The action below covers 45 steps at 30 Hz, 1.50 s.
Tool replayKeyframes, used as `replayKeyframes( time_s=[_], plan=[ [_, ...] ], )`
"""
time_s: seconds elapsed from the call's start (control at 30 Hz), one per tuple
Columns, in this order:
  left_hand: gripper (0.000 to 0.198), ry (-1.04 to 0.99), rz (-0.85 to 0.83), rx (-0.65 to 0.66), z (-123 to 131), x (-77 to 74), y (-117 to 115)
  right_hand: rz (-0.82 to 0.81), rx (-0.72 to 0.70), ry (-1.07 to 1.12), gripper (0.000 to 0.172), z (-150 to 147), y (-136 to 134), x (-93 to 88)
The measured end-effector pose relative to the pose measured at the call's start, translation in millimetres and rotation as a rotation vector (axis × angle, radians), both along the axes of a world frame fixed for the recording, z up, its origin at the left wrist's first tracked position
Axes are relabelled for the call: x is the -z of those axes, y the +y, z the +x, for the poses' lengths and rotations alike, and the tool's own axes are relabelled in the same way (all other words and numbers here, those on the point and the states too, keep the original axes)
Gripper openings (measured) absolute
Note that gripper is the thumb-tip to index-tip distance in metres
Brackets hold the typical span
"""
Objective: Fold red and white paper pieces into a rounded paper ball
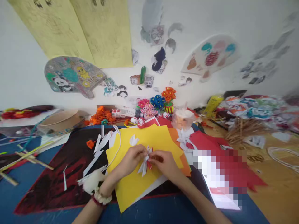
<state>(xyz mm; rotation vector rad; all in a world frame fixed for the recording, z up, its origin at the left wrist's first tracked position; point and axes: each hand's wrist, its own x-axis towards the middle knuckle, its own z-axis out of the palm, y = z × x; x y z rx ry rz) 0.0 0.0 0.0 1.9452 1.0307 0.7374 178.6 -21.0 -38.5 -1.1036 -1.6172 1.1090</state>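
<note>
Right there before me, the left hand (132,159) and right hand (165,161) both pinch a small folded paper (143,167), white with a bit of red, between their fingertips. It sits over the yellow sheets (127,188), roughly at their middle. A white cut-out (134,140) lies near the left hand, white strips (93,163) farther left, and bright flowers (158,102) stand behind, by the wall (112,84).

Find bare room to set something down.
Blue tabletop lies bare in front of the yellow paper, between your forearms. The dark panel is mostly bare left of the white scraps, save one loose strip. Crowded: the back, around the flowers.
</note>
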Motion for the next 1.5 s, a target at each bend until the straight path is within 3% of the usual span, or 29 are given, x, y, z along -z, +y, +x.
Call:
replayKeyframes(
  time_s=[0.23,0.53,0.8,1.0,1.2,1.27,1.33,1.5],
  plan=[
    [0.019,-0.004,0.027,0.004,2,7.3,-2,-0.038,0.000,0.045,0.022,0,0,8.9],
    [0.020,-0.016,0.023,0.017,2,6.6,-8,-0.025,-0.094,0.161,0.029,2,-4,3.7],
    [0.020,0.021,0.065,-0.061,3,-5.2,-10,-0.009,-0.018,0.188,0.030,3,-5,-2.0],
    [0.018,0.063,0.111,-0.084,9,-17.0,-17,-0.106,-0.081,0.230,0.038,3,-4,0.6],
    [0.011,0.058,0.114,-0.169,7,-14.7,-21,-0.110,-0.011,0.287,0.037,3,-3,-4.1],
    [0.033,0.057,0.175,-0.218,4,-13.0,-23,-0.155,0.065,0.346,0.035,3,-2,-6.0],
    [0.051,0.117,0.276,-0.179,1,-12.5,-27,-0.188,0.125,0.418,0.033,4,0,-7.2],
    [0.046,0.192,0.510,-0.020,-1,-14.5,-34,-0.283,0.150,0.593,0.031,6,1,-7.5]
  ],
)
